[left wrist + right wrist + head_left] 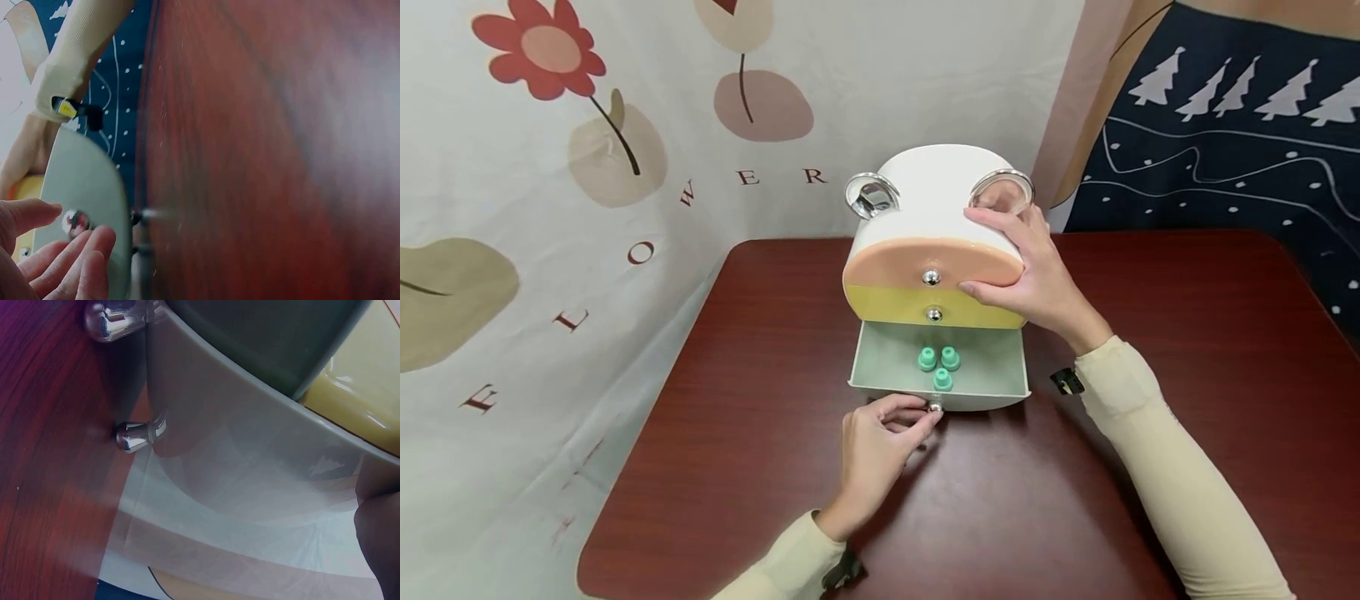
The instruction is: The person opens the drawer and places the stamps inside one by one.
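Observation:
A small chest of drawers (951, 192) with a white rounded body stands on the table. Its pale green bottom drawer (880, 358) is pulled out, and three small green stepped round pieces (950, 358) sit inside. At the drawer's front, my left hand (876, 446) pinches the silver knob (75, 222) between thumb and fingertips. My right hand (1037, 271) grips the chest's upper right side, thumb on the front face and fingers over the top. Above the drawer, the orange drawer (887, 262) and yellow drawer (887, 304) are closed.
Two silver-rimmed round ears (871, 196) stick up from the chest's top. Short silver feet (132, 436) carry it on the dark red wooden table (737, 417). Behind hang a flower-printed cloth (880, 83) and a dark blue cloth (1217, 167) with white trees.

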### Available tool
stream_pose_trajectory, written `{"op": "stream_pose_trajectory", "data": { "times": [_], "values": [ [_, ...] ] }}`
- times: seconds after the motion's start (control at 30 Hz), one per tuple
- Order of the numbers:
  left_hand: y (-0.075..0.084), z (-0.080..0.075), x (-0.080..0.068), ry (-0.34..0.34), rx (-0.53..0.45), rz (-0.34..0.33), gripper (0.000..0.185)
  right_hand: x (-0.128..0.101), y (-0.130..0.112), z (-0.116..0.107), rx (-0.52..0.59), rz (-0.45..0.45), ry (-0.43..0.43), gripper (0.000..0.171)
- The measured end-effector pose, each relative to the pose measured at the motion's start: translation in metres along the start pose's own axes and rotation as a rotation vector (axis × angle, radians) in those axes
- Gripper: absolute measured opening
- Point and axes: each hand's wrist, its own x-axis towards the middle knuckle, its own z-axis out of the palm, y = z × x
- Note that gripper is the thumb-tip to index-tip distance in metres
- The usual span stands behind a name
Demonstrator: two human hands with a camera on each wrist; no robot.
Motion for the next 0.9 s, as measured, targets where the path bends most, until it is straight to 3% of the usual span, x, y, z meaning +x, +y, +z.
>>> {"op": "stream_pose_trajectory", "data": {
  "times": [0.13, 0.33, 0.43, 0.6, 0.9],
  "values": [
    [-0.002, 0.005, -0.005, 0.032, -0.057, -0.045, 0.013, 0.001, 0.0, 0.004, 0.003, -0.002, -0.011, 0.085],
    [-0.003, 0.019, -0.012, 0.087, -0.298, -0.142, 0.014, -0.001, -0.001, 0.003, -0.005, -0.01, -0.001, 0.084],
    [-0.003, 0.026, -0.013, 0.12, -0.376, -0.156, 0.016, -0.001, -0.002, 0.001, 0.003, -0.015, 0.003, 0.083],
    [-0.006, 0.034, -0.006, 0.155, -0.404, -0.139, 0.018, -0.001, -0.001, 0.0, -0.001, -0.016, 0.0, 0.083],
    [-0.014, 0.04, 0.026, 0.166, -0.416, -0.112, 0.018, -0.001, 0.0, -0.002, -0.015, -0.018, 0.004, 0.082]
  ]
}}
